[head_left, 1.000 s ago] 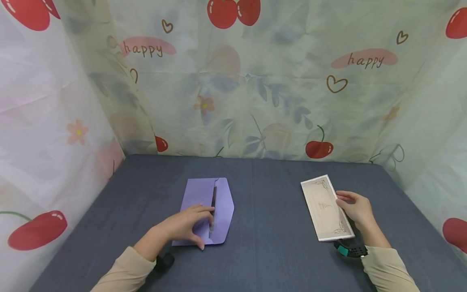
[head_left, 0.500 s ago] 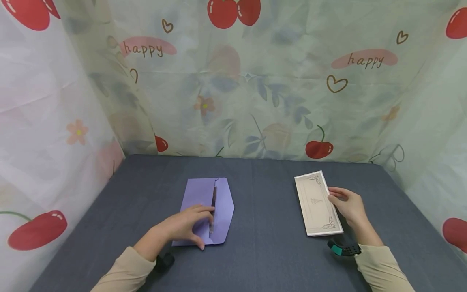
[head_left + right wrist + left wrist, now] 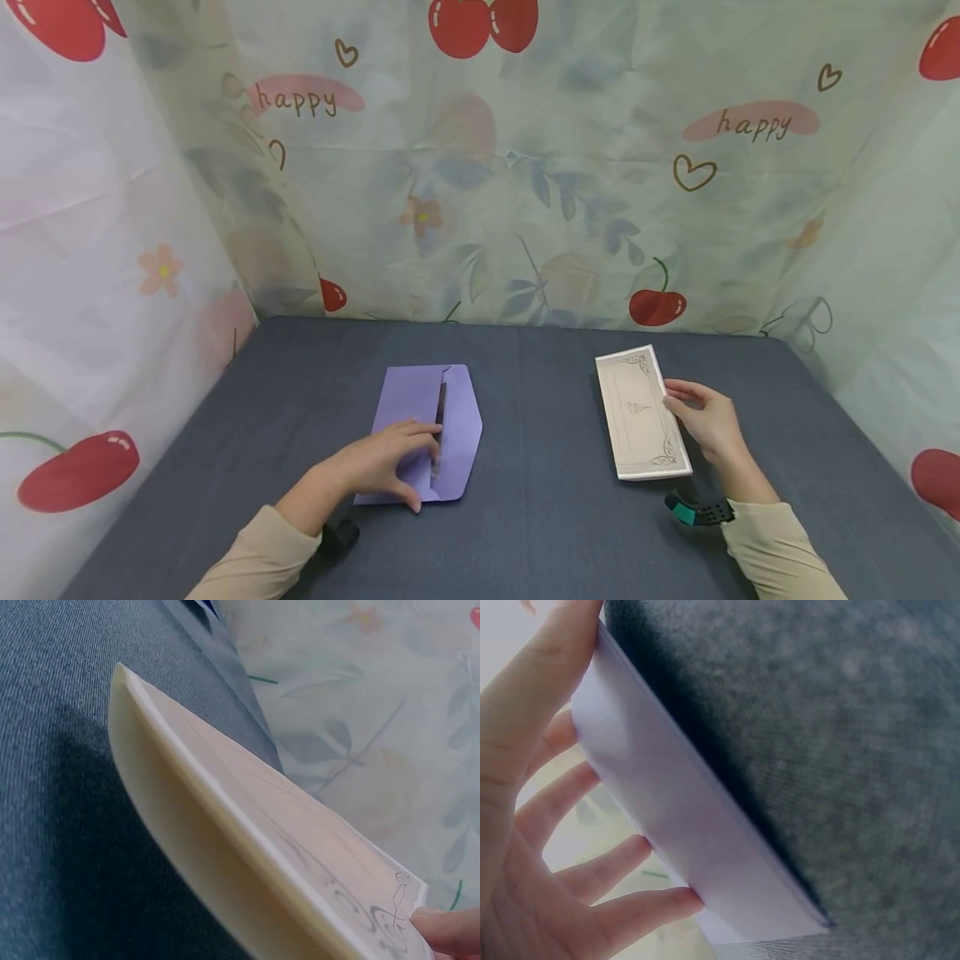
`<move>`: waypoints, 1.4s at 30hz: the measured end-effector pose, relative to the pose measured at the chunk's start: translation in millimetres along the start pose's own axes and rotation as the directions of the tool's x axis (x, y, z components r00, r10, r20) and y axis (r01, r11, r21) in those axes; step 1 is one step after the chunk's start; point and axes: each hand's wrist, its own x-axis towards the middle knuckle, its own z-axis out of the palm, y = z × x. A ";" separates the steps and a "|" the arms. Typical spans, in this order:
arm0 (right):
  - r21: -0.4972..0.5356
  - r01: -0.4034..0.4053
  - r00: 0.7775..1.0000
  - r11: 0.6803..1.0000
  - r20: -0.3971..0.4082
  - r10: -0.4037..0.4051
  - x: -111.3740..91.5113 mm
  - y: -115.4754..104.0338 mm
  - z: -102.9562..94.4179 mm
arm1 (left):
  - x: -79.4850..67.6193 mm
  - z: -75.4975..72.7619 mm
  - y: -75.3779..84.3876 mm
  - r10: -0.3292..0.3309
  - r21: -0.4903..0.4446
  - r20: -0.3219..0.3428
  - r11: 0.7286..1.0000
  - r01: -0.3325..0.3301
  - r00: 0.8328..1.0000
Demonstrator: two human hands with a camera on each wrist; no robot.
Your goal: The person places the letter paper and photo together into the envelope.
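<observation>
My left hand [image 3: 393, 458] lies over a purple envelope [image 3: 457, 450] on the left half of the table. Its thumb is at the near edge and the bent fingers are by the dark slit beside the unfolded flap. In the left wrist view the fingertips [image 3: 686, 900] touch the pale side of the envelope [image 3: 675, 817]. On the right, my right hand [image 3: 707, 417] pinches the right edge of a cream folded card [image 3: 641, 417] with printed corner scrolls. The right wrist view shows the two leaves of the card [image 3: 300, 825] parted, above their shadow on the cloth.
A dark blue-grey cloth [image 3: 540, 517] covers the table. Behind it and at both sides hang pale curtains [image 3: 517, 208] printed with cherries, hearts and leaves. The right wrist wears a black and teal band [image 3: 697, 510].
My right hand has carried the card leftward and slightly toward the back, and the card stands a bit more upright in view. The left hand and envelope have stayed in place.
</observation>
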 end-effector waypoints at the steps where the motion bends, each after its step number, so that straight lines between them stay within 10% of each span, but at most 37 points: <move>1: 0.004 -0.001 1.000 1.000 0.002 0.001 0.0 -0.5 0.6 | 0.0 -0.1 0.1 0.000 -0.001 0.001 1.000 0.000 1.000; 42: 0.116 0.076 0.990 0.990 0.113 -0.089 -14.7 -36.5 41.7 | 0.3 -0.4 -0.4 0.004 -0.007 0.006 1.000 -0.004 1.000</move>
